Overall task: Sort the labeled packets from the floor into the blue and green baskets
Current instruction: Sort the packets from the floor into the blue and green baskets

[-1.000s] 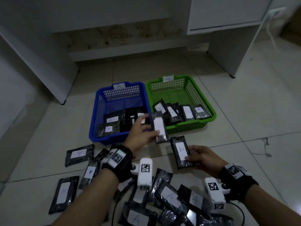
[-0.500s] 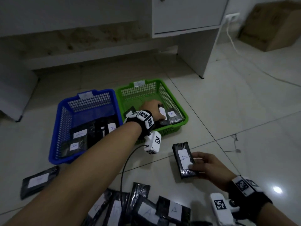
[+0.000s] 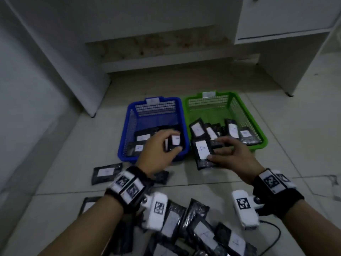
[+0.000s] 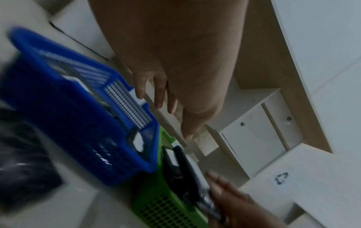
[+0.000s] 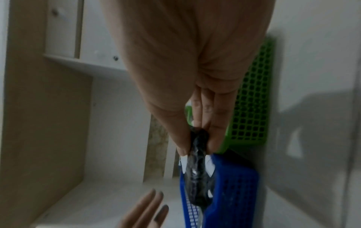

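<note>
A blue basket (image 3: 129,124) and a green basket (image 3: 258,133) stand side by side on the tiled floor, each with several black, white-labeled packets inside. My left hand (image 3: 174,141) hovers over the blue basket's front right corner; in the left wrist view its fingers (image 4: 156,95) are straight and hold nothing. My right hand (image 3: 215,148) pinches a black packet labeled "A" (image 3: 202,150) in front of the green basket's near left corner. In the right wrist view the packet (image 5: 197,177) hangs edge-on between thumb and fingers. Several more packets (image 3: 203,233) lie piled below my wrists.
A lone packet (image 3: 107,172) lies on the floor left of the blue basket. A white desk panel (image 3: 73,71) stands behind at the left and a drawer unit (image 3: 286,52) at the right. A black cable (image 3: 273,235) trails by my right wrist.
My left hand has drawn back out of the green basket and now hovers, holding nothing, over the blue one. My right hand has lifted the "A" packet forward to the baskets.
</note>
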